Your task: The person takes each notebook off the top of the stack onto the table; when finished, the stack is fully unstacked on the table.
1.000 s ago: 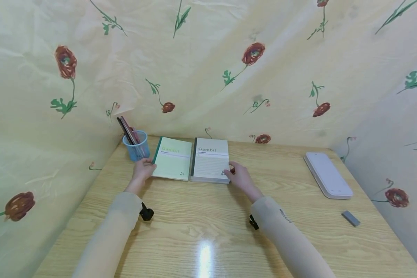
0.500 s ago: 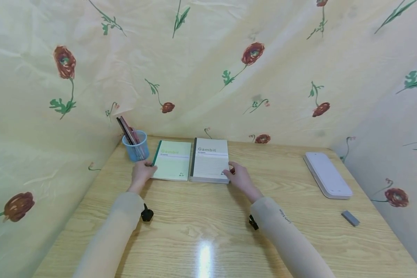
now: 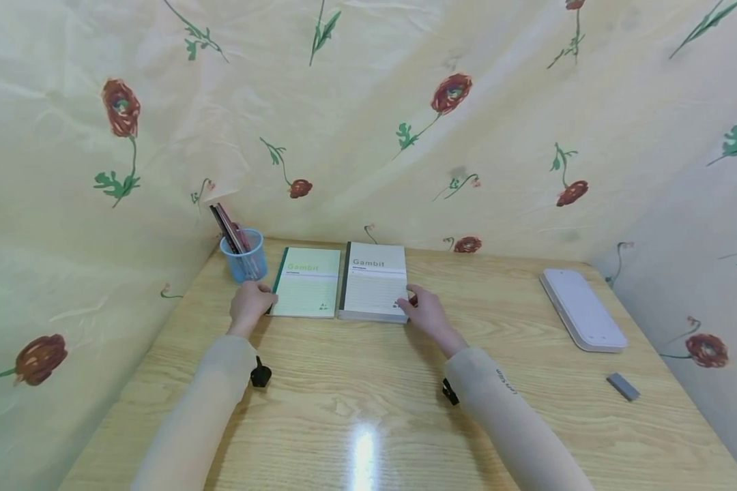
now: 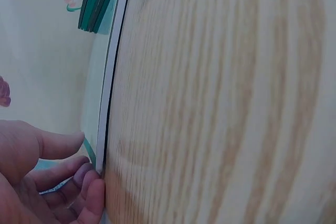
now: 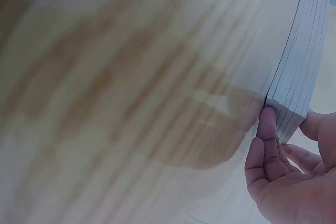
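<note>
A thin pale green notebook (image 3: 308,283) with a dark green spine lies flat on the table at the left. My left hand (image 3: 252,307) pinches its near left corner, thumb over the cover and fingertips low at the edge, as the left wrist view shows. Just to its right sits a thicker stack of notebooks (image 3: 374,283), a white one with a dark spine on top. My right hand (image 3: 426,314) grips the stack's near right corner. In the right wrist view, its thumb is at the top cover and its fingers (image 5: 268,121) are against the lower edge of the several notebooks (image 5: 299,51).
A blue mesh cup (image 3: 246,262) of pens stands behind my left hand. A white box-like device (image 3: 583,310) lies on the right, with a small grey block (image 3: 623,387) nearer. A flower-patterned cloth (image 3: 356,123) hangs along the table's back and sides.
The green notebook has come down flat and turned straighter beside the stack, with my left hand moving along at its corner. My right hand has stayed on the stack.
</note>
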Demonstrator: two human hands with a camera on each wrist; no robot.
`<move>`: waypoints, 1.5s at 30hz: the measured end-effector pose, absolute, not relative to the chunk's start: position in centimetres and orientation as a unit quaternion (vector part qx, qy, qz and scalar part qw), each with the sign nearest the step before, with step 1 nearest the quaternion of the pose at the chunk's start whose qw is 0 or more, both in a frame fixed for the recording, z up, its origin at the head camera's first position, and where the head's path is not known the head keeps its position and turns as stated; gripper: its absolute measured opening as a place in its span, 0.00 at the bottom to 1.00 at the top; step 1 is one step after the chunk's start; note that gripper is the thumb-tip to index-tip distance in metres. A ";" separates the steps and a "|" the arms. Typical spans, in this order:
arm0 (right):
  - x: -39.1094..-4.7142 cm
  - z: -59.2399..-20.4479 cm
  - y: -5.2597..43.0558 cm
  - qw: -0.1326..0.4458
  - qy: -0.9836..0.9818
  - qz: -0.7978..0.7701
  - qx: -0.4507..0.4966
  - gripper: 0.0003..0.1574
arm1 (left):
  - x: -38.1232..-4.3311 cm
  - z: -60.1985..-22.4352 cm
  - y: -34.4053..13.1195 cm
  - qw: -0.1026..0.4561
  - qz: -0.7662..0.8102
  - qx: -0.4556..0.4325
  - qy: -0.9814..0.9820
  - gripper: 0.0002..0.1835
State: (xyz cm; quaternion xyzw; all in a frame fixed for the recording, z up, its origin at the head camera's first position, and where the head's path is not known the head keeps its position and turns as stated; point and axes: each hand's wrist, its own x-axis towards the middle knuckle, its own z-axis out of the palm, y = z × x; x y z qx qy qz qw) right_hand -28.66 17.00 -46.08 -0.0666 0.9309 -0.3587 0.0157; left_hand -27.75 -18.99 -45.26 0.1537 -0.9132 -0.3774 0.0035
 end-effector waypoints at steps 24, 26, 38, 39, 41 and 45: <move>-28.6 -45.7 17.0 0.023 0.931 -0.358 -0.071 0.32 | -29.5 -44.8 -10.7 0.021 -0.476 -0.085 -0.875 0.14; -28.6 -45.8 17.0 0.023 0.931 -0.358 -0.071 0.32 | -29.6 -45.1 -10.0 0.016 -0.480 -0.096 -0.872 0.13; -28.6 -45.9 17.1 0.028 0.924 -0.375 -0.067 0.34 | -29.9 -46.6 -8.4 -0.041 -0.514 -0.042 -0.856 0.19; -28.7 -45.9 17.1 0.028 0.925 -0.374 -0.065 0.34 | -30.0 -46.7 -8.4 -0.045 -0.515 -0.038 -0.855 0.20; -28.7 -45.7 17.2 0.026 0.927 -0.369 -0.063 0.33 | -30.1 -46.8 -8.3 -0.049 -0.515 -0.035 -0.855 0.19; -28.8 -45.5 17.2 0.019 0.932 -0.355 -0.068 0.26 | -30.0 -47.0 -8.4 -0.046 -0.518 -0.034 -0.854 0.19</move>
